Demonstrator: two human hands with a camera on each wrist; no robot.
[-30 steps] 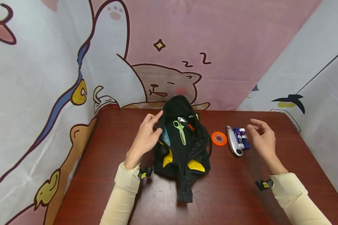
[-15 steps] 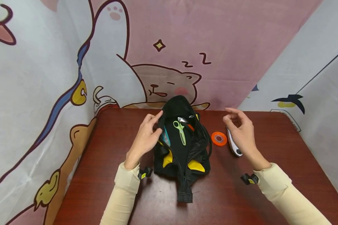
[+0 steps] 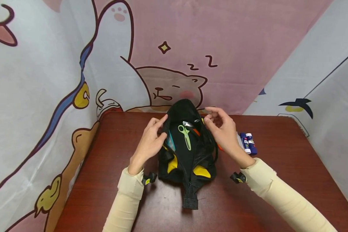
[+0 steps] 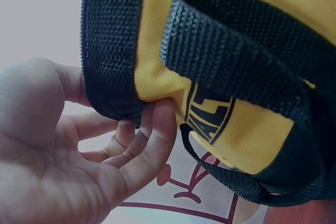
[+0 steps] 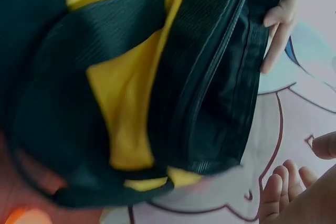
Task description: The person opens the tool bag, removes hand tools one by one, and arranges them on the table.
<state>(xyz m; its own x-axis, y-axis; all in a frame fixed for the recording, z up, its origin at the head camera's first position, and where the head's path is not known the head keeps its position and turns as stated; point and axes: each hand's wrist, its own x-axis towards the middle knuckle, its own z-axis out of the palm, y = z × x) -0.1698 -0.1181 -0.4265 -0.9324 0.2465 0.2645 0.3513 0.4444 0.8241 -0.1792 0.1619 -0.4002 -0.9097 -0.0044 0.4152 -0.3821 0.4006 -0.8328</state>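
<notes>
A black and yellow zip bag [image 3: 183, 108] lies unzipped on the table. My left hand [image 3: 149, 140] pinches its left edge, thumb on one side and fingertips on the other, as the left wrist view shows beside the zip band [image 4: 113, 40]. Inside the bag are light green scissors [image 3: 187, 137], a silver piece [image 3: 188, 123], an orange piece [image 3: 196, 131] and a flat blue item [image 3: 170, 141]. My right hand [image 3: 224, 130], fingers loosely bent and holding nothing, is by the bag's right edge; in the right wrist view its fingers [image 5: 283, 184] are apart from the bag.
Right of the bag on the brown table [image 3: 278, 180], my right forearm partly hides an orange disc [image 3: 220, 147] and a silver tool [image 3: 239, 141]. Two blue and white glue sticks [image 3: 251, 144] stand beside them. A cartoon-printed cloth [image 3: 235, 87] hangs behind the table.
My right hand has moved left from beside the glue sticks, past the silver tool and orange disc, to the bag's right edge. The left hand and bag have stayed put.
</notes>
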